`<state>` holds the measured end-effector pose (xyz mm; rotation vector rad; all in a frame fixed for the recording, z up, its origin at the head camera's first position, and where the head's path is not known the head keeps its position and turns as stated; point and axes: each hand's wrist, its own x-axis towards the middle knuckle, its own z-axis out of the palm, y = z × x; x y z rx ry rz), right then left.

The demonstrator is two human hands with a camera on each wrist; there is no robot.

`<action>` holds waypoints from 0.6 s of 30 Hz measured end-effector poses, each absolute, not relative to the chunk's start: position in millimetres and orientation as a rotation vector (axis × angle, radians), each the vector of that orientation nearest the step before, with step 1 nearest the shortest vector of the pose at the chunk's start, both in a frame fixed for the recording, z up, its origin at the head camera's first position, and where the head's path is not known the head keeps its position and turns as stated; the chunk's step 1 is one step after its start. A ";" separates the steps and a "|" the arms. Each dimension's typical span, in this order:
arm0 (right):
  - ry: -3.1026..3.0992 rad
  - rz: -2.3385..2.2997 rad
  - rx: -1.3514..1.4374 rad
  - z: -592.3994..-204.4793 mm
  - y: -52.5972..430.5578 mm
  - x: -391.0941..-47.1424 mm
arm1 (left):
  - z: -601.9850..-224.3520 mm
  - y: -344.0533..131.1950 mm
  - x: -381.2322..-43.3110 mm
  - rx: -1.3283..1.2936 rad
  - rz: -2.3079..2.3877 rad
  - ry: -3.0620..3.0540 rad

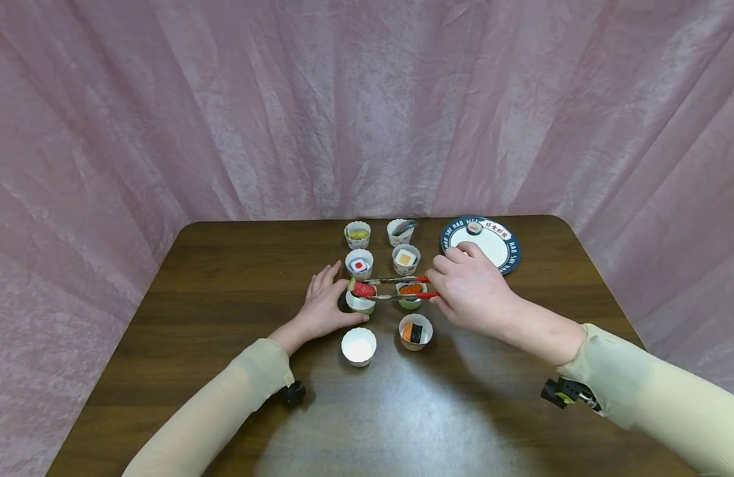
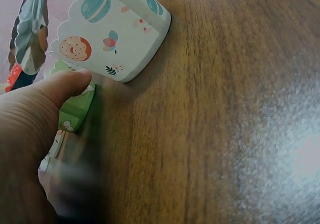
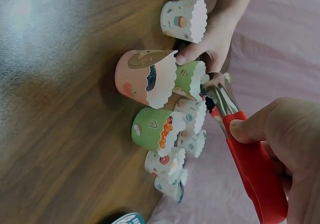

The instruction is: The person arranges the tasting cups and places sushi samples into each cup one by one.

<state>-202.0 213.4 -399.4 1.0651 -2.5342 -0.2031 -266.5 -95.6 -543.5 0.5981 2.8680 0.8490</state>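
My right hand [image 1: 474,291] grips metal tongs with red handles [image 3: 257,171]. Their tips reach left across the cups and lie on either side of a red-topped sushi piece [image 1: 364,289] at the mouth of a green paper cup [image 1: 361,305]. Around that cup my left hand [image 1: 322,308] holds with spread thumb and fingers; the left wrist view shows the thumb against its green wall. Beneath the tongs stands another green cup [image 3: 150,129] with orange roe sushi. Whether the tongs touch the red piece is hard to tell.
A white cup [image 1: 359,346] and a pinkish cup [image 1: 415,331] with orange-and-black sushi stand nearer me. Behind are several patterned cups holding sushi pieces, including a red-centred one [image 1: 359,265]. A blue-rimmed plate [image 1: 510,255] with one roll [image 1: 474,228] lies back right, before a pink curtain.
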 end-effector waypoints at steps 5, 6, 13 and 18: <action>-2.544 -0.222 1.068 -400.1 210.3 -203.9 | -543.3 -95.4 -266.7 0.595 0.849 2.872; -2.546 -0.222 1.068 -400.2 210.1 -204.3 | -543.3 -95.2 -266.7 0.594 0.852 2.871; -2.564 -0.222 1.072 -400.3 210.4 -206.1 | -542.8 -95.9 -266.0 0.581 0.874 2.861; -2.571 -0.209 1.066 -399.3 213.0 -206.4 | -543.6 -96.2 -266.6 0.589 0.896 2.859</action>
